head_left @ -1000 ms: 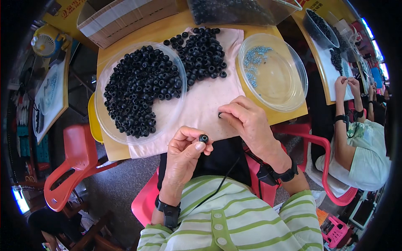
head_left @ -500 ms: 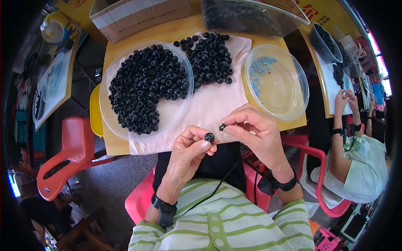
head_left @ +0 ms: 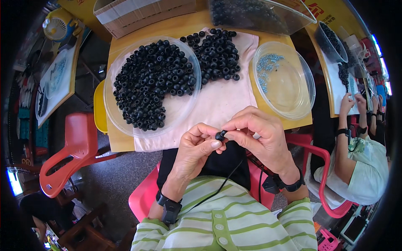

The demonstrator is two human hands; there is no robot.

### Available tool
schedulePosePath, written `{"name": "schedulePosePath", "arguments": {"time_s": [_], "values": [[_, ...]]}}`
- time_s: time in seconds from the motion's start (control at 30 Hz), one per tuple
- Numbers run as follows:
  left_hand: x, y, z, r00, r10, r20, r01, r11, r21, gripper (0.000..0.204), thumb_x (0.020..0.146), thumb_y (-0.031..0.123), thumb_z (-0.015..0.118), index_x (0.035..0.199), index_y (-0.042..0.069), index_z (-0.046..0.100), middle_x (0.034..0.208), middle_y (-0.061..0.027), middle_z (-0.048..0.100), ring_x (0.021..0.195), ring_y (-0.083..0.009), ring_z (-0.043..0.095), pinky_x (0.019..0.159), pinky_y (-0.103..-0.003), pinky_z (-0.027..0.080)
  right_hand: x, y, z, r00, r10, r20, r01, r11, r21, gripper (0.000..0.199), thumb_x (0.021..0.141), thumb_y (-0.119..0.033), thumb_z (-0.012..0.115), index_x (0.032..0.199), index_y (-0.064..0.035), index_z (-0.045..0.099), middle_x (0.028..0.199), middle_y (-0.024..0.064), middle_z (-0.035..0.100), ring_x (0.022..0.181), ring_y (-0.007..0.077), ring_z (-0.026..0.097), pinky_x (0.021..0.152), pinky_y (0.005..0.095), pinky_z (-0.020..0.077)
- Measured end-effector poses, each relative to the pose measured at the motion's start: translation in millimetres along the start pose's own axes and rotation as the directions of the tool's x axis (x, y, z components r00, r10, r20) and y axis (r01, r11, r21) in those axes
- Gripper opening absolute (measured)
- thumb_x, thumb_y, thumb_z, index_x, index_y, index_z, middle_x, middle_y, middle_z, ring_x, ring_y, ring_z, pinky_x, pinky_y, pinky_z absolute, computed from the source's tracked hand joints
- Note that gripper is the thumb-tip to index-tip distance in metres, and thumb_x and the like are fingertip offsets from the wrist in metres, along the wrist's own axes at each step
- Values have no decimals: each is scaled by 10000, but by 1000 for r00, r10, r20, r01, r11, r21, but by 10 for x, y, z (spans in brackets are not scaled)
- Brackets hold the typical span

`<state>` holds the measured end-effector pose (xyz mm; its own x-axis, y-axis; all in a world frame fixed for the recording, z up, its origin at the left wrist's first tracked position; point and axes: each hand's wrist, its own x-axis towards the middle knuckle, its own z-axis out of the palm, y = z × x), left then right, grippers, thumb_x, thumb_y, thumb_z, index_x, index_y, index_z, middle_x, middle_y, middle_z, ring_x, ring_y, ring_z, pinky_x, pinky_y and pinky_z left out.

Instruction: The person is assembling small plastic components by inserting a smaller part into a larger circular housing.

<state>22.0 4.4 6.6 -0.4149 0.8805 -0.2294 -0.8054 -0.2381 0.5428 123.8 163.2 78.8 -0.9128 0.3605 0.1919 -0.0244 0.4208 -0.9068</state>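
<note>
Together, both hands' fingers [head_left: 209, 144] pinch one small black ring [head_left: 220, 135] between them, above the pale cloth [head_left: 222, 100].

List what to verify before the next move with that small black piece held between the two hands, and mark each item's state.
1. Black piece pinched between fingertips of left hand and right hand: ok.
2. Piece held over the near edge of the white cloth, so a drop may miss the table: not ok.
3. Whether any small part is seated inside the piece: cannot tell, too small.
4. Clear dish of black rings within reach on the left: ok.
5. Clear dish with small blue-grey parts on the right, a few parts left: ok.
6. Loose black rings on the cloth away from the table edge: ok.
</note>
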Motion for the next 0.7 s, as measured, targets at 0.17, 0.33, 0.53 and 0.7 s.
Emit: {"name": "schedulePosePath", "arguments": {"time_s": [0.17,0.33,0.53,0.7], "values": [[-9,6,-1,1000,-9,-7,9,1000,14,174,851,-7,725,1004,8,644,968,-118,697,814,-150,659,769,-278,558,-3,-21,14,1000,-9,12,10,999,-39,119,842,5,723,955,-22,697,866,60,642,683,131,620,567,258,490],[-12,28,-2,1000,-3,18,2,1000,31,161,858,-6,717,1001,11,646,994,-111,691,854,-154,660,786,-277,556,-13,-53,-5,995,99,28,-100,994,37,131,828,4,728,949,-24,687,856,67,627,701,162,632,590,270,509],[-17,27,49,993,-120,6,119,984,-134,125,896,23,685,1014,38,649,1017,-88,686,930,-165,664,885,-310,527,-41,-41,32,978,-209,-18,196,942,-274,265,738,-16,761,986,-40,671,896,79,623,774,227,629,617,305,538],[-7,64,127,982,-184,36,187,956,-227,106,908,30,676,1005,70,665,1015,-62,688,961,-153,657,931,-327,506,-54,-20,70,948,-318,-19,285,872,-399,331,681,-7,756,994,-33,654,926,71,622,786,231,621,626,318,540]]}}
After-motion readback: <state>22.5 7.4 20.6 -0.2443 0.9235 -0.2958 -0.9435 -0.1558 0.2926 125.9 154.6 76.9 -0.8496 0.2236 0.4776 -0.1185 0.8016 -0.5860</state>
